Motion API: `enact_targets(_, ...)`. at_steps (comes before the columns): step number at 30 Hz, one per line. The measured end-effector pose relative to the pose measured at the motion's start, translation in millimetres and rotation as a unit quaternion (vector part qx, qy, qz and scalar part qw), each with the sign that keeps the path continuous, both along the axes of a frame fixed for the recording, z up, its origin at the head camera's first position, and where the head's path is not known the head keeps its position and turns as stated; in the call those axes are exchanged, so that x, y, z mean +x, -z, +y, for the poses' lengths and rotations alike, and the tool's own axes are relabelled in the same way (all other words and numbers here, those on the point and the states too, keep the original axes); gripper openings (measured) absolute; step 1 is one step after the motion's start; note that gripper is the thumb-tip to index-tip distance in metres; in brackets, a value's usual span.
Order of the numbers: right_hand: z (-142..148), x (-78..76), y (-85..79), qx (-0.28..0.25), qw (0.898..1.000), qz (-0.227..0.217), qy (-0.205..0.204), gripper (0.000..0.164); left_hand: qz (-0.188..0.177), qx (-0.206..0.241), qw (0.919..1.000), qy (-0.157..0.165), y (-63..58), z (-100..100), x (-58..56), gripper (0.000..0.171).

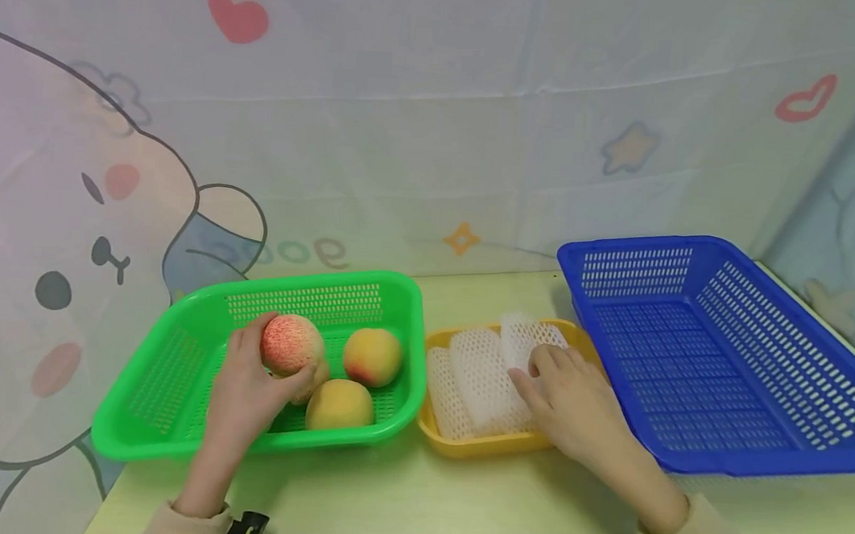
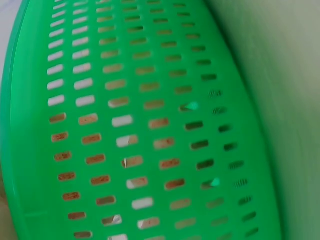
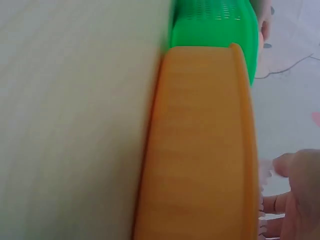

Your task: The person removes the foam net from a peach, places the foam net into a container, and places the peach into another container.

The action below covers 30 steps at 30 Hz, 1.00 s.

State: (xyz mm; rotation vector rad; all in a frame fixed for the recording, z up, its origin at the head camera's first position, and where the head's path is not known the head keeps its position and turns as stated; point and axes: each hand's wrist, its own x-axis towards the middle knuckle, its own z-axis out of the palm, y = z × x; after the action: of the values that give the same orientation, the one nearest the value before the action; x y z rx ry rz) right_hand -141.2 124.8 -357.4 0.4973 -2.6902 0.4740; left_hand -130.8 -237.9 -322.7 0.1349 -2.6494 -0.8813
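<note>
My left hand (image 1: pixel 251 379) grips a red-speckled peach (image 1: pixel 292 345) from its left side, thumb in front and fingers behind. Below it in the green basket (image 1: pixel 150 446) lie other peaches, among them a yellow one (image 1: pixel 340 405) and a yellow-red one (image 1: pixel 373 357); another is partly hidden under the held peach. My right hand (image 1: pixel 573 400) reaches over the yellow basket (image 1: pixel 487 446), fingers bent and fingertips on a white foam net (image 1: pixel 529 337). Thumb and fingers stand apart in the right wrist view, beside the basket's rim. The left wrist view shows mostly the green basket's wall (image 2: pixel 145 110).
A blue basket (image 1: pixel 676 377) stands to the right, close against the yellow one. More white foam nets (image 1: pixel 483 375) lie in the yellow basket. Pale tabletop (image 1: pixel 401 499) shows in front, and a printed cloth (image 1: pixel 434 138) hangs behind.
</note>
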Motion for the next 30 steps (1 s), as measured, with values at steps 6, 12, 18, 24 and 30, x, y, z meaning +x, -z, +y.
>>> enact_targets(6,-2,-1.3,10.1,0.037,0.999,-0.011,0.015,0.035,-0.023,0.007,0.9997,-0.01,-5.4,-6,0.9,0.08)
enact_targets(12,-3,-5.6,14.1,0.036,0.997,-0.059,0.029,0.041,-0.02,-0.001,0.9992,-0.034,-8.3,-15,1.7,0.082)
enact_targets(18,-8,-11.2,9.5,0.053,0.992,-0.111,0.037,0.045,-0.032,-0.013,0.9979,-0.055,-8.0,-22,2.5,0.083)
enact_targets(24,-11,-12.6,6.6,0.064,0.988,-0.132,0.046,0.046,-0.043,-0.016,0.9974,-0.055,-4.9,-26,0.0,0.086)
enact_targets(30,-10,-11.7,5.0,0.067,0.989,-0.124,0.038,0.044,-0.069,-0.008,0.9965,-0.045,-4.1,-31,-1.7,0.087)
